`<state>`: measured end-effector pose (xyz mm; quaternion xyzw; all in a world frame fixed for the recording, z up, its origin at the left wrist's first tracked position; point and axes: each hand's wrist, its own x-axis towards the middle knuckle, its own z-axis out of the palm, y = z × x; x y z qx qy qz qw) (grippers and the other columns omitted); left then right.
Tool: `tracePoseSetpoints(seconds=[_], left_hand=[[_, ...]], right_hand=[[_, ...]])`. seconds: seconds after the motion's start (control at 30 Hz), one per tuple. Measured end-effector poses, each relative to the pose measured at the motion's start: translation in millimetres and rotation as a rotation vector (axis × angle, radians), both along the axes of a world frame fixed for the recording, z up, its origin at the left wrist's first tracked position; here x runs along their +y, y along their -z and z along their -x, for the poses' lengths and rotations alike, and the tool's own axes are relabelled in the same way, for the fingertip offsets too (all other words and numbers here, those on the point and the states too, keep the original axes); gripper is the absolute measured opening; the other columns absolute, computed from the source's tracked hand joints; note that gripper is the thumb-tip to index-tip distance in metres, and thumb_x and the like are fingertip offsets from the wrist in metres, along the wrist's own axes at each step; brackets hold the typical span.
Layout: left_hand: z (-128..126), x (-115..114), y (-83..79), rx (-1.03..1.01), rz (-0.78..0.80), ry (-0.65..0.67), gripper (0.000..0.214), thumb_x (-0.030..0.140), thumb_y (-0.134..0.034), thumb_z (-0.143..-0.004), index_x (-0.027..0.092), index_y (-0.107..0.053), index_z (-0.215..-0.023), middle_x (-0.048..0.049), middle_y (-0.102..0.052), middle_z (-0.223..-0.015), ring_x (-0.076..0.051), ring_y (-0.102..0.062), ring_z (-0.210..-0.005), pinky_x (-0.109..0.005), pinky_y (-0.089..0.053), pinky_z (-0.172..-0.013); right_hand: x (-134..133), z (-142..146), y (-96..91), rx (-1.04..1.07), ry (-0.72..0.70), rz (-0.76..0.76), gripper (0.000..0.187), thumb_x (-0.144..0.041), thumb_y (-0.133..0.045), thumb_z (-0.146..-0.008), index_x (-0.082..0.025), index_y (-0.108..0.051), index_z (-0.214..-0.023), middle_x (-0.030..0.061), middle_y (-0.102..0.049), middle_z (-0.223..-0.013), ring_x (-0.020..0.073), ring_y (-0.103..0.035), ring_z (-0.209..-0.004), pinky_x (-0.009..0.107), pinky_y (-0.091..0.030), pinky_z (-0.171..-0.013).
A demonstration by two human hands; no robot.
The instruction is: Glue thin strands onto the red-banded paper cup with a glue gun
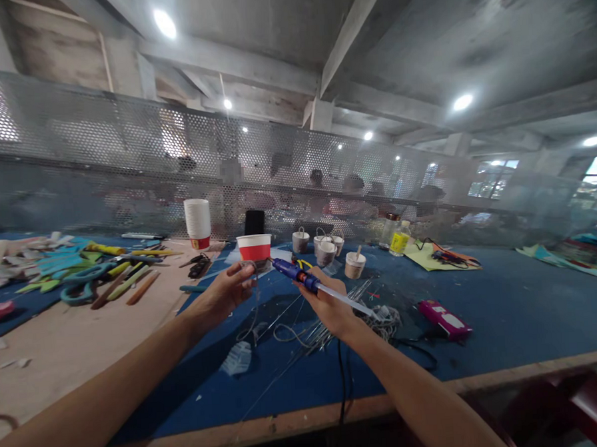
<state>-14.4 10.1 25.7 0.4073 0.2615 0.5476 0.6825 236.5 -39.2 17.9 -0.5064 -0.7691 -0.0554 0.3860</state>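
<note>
My left hand [229, 292] is closed around the base of a red-and-white paper cup [254, 248], holding it upright above the blue table [508, 319]. My right hand [327, 307] grips a blue hot glue gun [301, 280] with a clear glue stick sticking out behind it. The gun's nozzle points at the cup's lower right side, almost touching it. A black cord [342, 374] hangs from my right hand over the table's front edge. Thin wires [304, 333] lie on the table beneath both hands.
A stack of white paper cups [198, 222] stands at the back left, near scissors and coloured sticks [116, 276]. Several small finished cups with handles [327, 248] sit behind my hands. A pink object [443, 317] lies to the right. A perforated metal screen [125, 166] separates other seated people.
</note>
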Motion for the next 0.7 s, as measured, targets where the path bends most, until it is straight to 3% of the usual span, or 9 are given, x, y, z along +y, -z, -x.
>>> tracePoseSetpoints(seconds=[0.4,0.7], left_hand=[[1.8,2.5,2.3,-0.016,-0.004,0.034,0.038,0.024,-0.099,-0.060,0.017,-0.075,-0.088,0.0011,-0.069,-0.073,-0.009,-0.063,-0.060,-0.017,-0.052,-0.054],[5.9,8.1,7.5,-0.016,-0.033,0.074,0.034,0.026,-0.097,-0.067,0.017,-0.076,-0.093,0.0005,-0.069,-0.075,-0.008,-0.063,-0.062,-0.016,-0.055,-0.057]], right_hand=[[2.6,-1.0,1.1,-0.006,0.015,-0.033,0.017,-0.038,-0.059,-0.100,-0.022,-0.060,-0.093,-0.0001,-0.066,-0.073,0.0166,-0.061,-0.060,0.024,-0.031,-0.056],[4.6,-1.7,3.2,0.004,0.026,-0.047,0.018,-0.039,-0.059,-0.100,-0.022,-0.061,-0.095,0.0002,-0.068,-0.072,0.0172,-0.063,-0.060,0.024,-0.034,-0.057]])
